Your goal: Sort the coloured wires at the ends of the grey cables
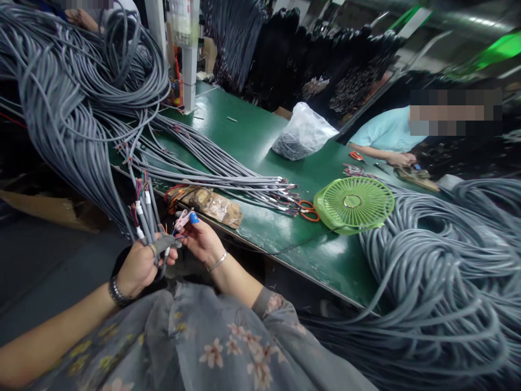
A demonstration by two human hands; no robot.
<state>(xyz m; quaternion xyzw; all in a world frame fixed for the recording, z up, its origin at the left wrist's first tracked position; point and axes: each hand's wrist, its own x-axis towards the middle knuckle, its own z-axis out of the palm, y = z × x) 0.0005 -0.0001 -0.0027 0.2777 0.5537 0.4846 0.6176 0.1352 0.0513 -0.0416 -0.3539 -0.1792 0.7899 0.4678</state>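
Note:
My left hand is closed around several grey cables, whose ends point up and show white sleeves and thin coloured wires. Grey wrapping covers its thumb. Close beside it, my right hand, with blue tape on a fingertip, pinches the thin coloured wires of a cable end. Exactly which strands sit between its fingers is too small to make out. Just beyond both hands, a wooden block wrapped in clear tape lies at the table's edge.
Grey cables lie in a row on the green table, beside orange scissors and a green fan. A large cable heap hangs over the left edge; another cable pile fills the right. A plastic bag and a co-worker are beyond.

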